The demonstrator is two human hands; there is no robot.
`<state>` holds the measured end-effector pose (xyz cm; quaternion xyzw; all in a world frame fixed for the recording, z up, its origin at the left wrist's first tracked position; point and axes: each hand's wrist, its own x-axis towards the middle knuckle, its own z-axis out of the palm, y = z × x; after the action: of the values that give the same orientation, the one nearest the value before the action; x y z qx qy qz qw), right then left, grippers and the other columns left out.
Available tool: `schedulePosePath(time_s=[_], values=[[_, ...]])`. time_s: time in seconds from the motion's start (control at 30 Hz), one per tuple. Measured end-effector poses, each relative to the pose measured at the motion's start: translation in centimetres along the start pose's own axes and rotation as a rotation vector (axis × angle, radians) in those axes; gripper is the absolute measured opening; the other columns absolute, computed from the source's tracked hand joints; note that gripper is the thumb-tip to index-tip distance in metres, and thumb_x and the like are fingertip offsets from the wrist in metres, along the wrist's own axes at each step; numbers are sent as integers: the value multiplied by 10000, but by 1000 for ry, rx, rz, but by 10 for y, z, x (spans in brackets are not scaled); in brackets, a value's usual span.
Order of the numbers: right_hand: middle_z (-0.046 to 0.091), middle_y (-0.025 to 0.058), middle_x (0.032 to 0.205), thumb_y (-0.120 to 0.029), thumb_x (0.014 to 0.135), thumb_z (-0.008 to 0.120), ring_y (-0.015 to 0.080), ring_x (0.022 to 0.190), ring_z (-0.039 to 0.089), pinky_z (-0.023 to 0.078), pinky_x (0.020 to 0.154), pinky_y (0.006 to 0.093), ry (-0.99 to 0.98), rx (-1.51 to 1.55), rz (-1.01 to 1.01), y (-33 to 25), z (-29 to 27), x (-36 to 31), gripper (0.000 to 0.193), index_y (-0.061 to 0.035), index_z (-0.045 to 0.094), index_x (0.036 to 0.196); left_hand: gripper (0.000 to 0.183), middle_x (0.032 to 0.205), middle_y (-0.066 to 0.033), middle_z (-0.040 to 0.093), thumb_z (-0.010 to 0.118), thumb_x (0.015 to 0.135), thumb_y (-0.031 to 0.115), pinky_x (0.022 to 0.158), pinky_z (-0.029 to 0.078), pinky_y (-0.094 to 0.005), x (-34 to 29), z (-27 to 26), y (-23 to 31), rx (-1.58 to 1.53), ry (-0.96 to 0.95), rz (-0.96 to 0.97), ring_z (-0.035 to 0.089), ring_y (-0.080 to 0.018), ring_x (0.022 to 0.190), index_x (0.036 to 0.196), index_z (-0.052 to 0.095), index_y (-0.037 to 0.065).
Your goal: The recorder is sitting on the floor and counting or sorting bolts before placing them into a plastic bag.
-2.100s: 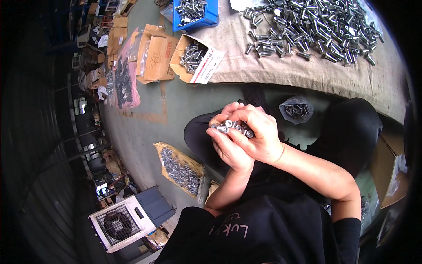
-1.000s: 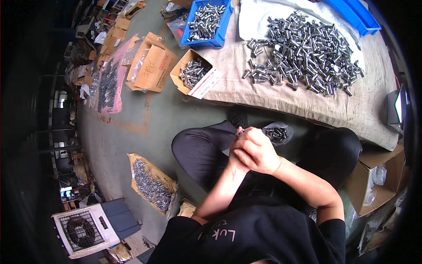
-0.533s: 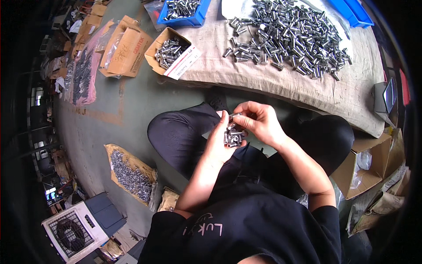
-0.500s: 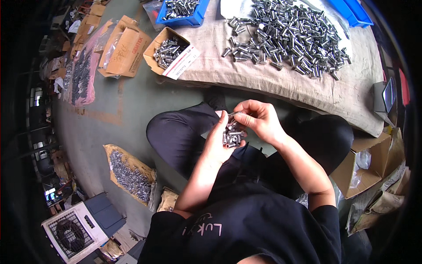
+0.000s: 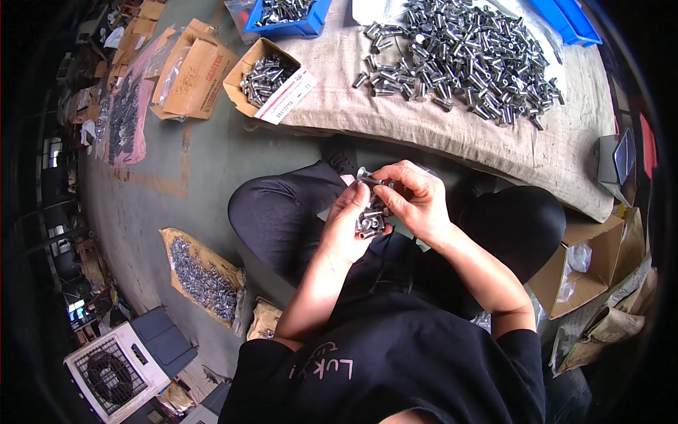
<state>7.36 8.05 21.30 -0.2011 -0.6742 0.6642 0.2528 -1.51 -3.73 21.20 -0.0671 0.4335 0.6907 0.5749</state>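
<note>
Above the lap, the left hand (image 5: pixel 347 225) is cupped shut around a bunch of bolts (image 5: pixel 369 220), their shafts running roughly from 6 to 12 o'clock. The right hand (image 5: pixel 418 199) lies just at 2 o'clock of the bunch, its fingers pinched on one bolt (image 5: pixel 367 176) at the top, touching the rest. The loose pile (image 5: pixel 452 60) lies on burlap (image 5: pixel 494 141) well off at 12 o'clock.

Bare grey concrete floor (image 5: pixel 212 162) left of the black-trousered knee (image 5: pixel 272 212) is open for a reach. Ahead, heap of silver metal bolts (image 5: pixel 452 63) on tan burlap cloth (image 5: pixel 424 127) and open cardboard box of bolts (image 5: pixel 265 78) block the way.
</note>
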Motion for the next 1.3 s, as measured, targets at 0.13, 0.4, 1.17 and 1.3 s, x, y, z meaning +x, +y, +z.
schedulePosePath(time_s=[0.13, 0.4, 1.17, 1.3], values=[[583, 31, 751, -37, 799, 607, 68, 588, 530, 443, 541, 221, 89, 527, 238, -3, 3, -1, 106, 0, 593, 897, 172, 825, -60, 600, 536, 857, 166, 522, 540, -323, 3, -4, 0, -13, -77, 10, 614, -182, 741, 1004, 560, 81], [584, -3, 724, -69, 788, 627, 40, 532, 452, 333, 464, 170, -46, 701, 376, 4, -9, 2, 148, -42, 605, 932, 272, 845, -74, 556, 498, 878, 249, 520, 516, -312, -4, 1, 14, -74, -74, 79, 584, -202, 720, 1101, 504, 94], [581, 50, 837, -5, 781, 614, 92, 644, 533, 445, 575, 215, -67, 755, 303, 4, -5, -2, 134, 7, 607, 914, 228, 805, -76, 587, 555, 832, 59, 422, 413, -206, -13, 9, 21, -175, -186, 68, 560, -192, 673, 1059, 541, 69], [547, 55, 926, 45, 768, 602, 106, 762, 538, 454, 677, 236, -49, 740, 169, 4, -2, -3, 165, 19, 588, 931, 235, 807, -77, 589, 559, 829, 60, 424, 414, -206, -14, 10, 21, -153, -162, 85, 560, -191, 671, 1063, 540, 63]])
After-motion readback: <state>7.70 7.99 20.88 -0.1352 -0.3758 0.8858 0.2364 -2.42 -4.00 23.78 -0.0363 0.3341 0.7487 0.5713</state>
